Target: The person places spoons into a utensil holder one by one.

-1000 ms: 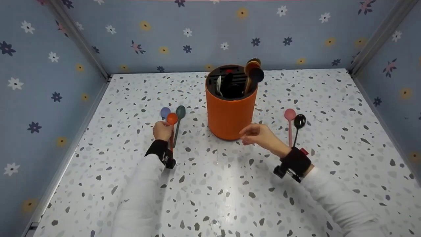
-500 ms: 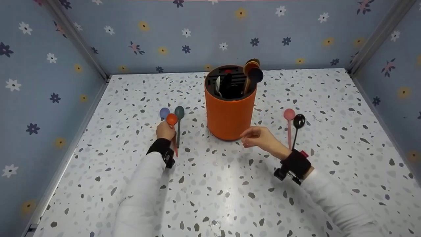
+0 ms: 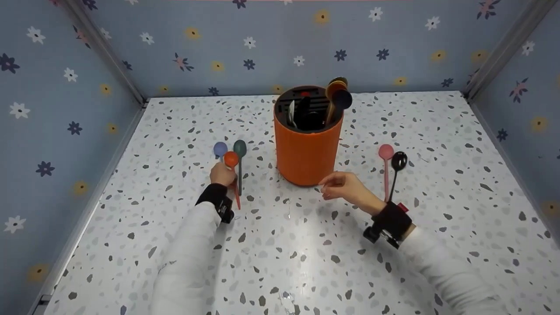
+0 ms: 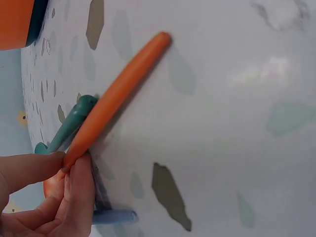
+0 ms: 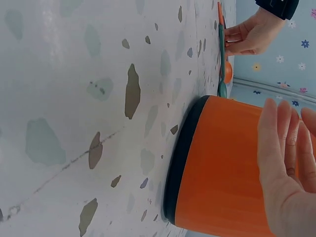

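My left hand [image 3: 222, 174] pinches the handle of an orange spoon [image 3: 231, 159] between thumb and fingers; in the left wrist view the orange handle [image 4: 118, 98] slants up and right from the fingertips. On one side of it lies a dark green spoon [image 3: 239, 148], on the other a periwinkle spoon [image 3: 220, 148], partly covered by the hand. My right hand [image 3: 345, 186] holds nothing, its fingers loosely bent in front of the orange utensil holder [image 3: 306, 157]. The right wrist view has that hand [image 5: 289, 163] beside the holder's wall.
Several spoons [image 3: 340, 97] stand in the holder's right side, with a pale-edged utensil [image 3: 291, 113] and dark ones in its black top. Right of the holder, a pink spoon [image 3: 386, 152] and a black spoon [image 3: 399, 161] lie on the speckled table [image 3: 288, 245]. Flowered walls [image 3: 271, 43] enclose it.
My left hand has shifted slightly right and nearer, turning the orange spoon so its handle end swings right. The green spoon's handle has swung right too. The right hand has lowered slightly.
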Demonstrator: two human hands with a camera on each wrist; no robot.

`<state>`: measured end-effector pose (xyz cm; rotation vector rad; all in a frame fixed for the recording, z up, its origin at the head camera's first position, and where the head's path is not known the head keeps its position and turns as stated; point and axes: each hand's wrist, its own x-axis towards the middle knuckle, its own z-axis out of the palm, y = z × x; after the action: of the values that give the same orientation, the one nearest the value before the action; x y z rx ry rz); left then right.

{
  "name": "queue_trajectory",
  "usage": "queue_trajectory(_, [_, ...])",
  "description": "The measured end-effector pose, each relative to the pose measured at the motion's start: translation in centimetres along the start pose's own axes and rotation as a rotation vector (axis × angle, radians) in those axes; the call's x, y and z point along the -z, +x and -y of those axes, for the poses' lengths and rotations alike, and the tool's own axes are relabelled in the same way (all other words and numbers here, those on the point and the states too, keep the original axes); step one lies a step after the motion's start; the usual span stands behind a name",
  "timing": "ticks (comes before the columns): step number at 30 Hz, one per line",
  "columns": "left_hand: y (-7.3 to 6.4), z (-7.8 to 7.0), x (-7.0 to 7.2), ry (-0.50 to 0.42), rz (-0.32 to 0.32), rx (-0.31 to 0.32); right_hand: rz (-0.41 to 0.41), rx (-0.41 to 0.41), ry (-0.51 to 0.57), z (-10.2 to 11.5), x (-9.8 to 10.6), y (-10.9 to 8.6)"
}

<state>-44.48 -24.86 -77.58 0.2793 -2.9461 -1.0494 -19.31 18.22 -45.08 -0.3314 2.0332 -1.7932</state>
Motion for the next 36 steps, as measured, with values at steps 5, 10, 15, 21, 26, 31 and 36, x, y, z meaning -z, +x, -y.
queue_trajectory(5, [-6.9, -7.4, 5.5, -0.066, 0.028, 0.036, 0.007, 0.0, -0.013, -0.3, -0.1, 0.0])
queue_trajectory(10, [-11.6, -11.8, 8.8, -0.157, 0.067, 0.084, 0.011, -0.022, -0.003, -0.5, -0.2, -0.1])
queue_trajectory(15, [-16.7, -17.3, 12.4, -0.396, 0.154, 0.229, 0.015, -0.046, -0.028, -0.5, -0.3, -0.2])
queue_trajectory(21, [-17.9, -18.4, 13.3, -0.599, 0.172, 0.267, 0.023, -0.057, -0.036, -0.6, -0.4, -0.2])
queue_trajectory(26, [-20.2, -21.1, 14.3, -0.654, 0.199, 0.32, 0.036, -0.053, -0.02, -0.8, -0.6, -0.1])
queue_trajectory(31, [-18.9, -18.2, 10.6, -0.868, 0.284, 0.19, 0.053, -0.052, -0.01, -0.9, -0.8, -0.1])
queue_trajectory(36, [-23.2, -23.5, 13.2, -0.78, 0.304, 0.278, 0.066, -0.063, -0.02, -0.9, -1.1, 0.0])
